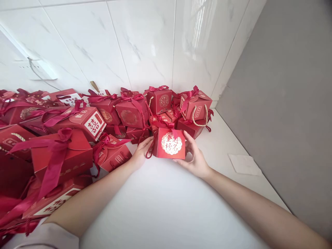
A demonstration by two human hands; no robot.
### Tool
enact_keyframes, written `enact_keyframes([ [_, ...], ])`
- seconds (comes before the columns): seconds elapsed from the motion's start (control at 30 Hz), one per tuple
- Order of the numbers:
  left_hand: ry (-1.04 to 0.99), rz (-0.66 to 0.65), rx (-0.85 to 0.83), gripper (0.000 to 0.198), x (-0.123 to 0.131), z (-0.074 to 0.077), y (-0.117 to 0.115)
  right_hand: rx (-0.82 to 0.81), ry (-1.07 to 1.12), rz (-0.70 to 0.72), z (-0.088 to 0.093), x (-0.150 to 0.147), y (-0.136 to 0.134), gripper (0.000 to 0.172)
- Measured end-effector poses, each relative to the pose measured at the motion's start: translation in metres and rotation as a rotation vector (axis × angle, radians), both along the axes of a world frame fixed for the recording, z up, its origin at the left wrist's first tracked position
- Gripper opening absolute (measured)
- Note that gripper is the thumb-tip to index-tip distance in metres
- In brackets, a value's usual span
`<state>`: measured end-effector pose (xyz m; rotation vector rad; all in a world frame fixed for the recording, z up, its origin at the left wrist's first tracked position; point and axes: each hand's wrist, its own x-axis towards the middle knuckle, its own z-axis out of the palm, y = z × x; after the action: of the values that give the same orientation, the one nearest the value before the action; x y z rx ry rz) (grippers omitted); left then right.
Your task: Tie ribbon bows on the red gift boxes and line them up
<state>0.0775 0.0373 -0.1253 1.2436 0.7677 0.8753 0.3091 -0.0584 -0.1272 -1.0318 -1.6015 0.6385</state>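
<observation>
A small red gift box (169, 144) with a gold and white emblem, a red ribbon bow and a twisted red cord stands on the white counter (166, 204). My left hand (142, 149) grips its left side and my right hand (195, 156) cups its right side, so both hold it at the front of a heap of similar red boxes (129, 114). Fingers of both hands curl round the box's edges.
Many red ribboned gift boxes pile along the white marble wall, larger ones (62, 152) at the left, small ones with cream rope handles (195, 107) at the right. A flat white card (243, 164) lies near the counter's right edge, beside a grey wall (290, 103).
</observation>
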Motion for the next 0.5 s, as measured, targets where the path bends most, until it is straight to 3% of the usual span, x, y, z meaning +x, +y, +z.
enact_keyframes([
  [0.1,-0.020,-0.042,0.014,0.064,-0.001,0.001,-0.003,0.082,-0.110,-0.001,-0.005,0.000,-0.003,0.087],
  [0.27,-0.035,-0.258,0.051,0.069,-0.009,-0.002,-0.003,0.269,-0.304,-0.058,-0.004,0.000,-0.006,0.080],
  [0.37,-0.078,-0.303,-0.112,0.064,-0.010,0.001,-0.006,0.334,-0.329,-0.082,0.003,-0.001,-0.006,0.078],
  [0.5,-0.171,-0.526,-0.387,0.094,-0.005,0.015,-0.016,0.342,-0.321,-0.102,0.008,0.001,-0.005,0.082],
])
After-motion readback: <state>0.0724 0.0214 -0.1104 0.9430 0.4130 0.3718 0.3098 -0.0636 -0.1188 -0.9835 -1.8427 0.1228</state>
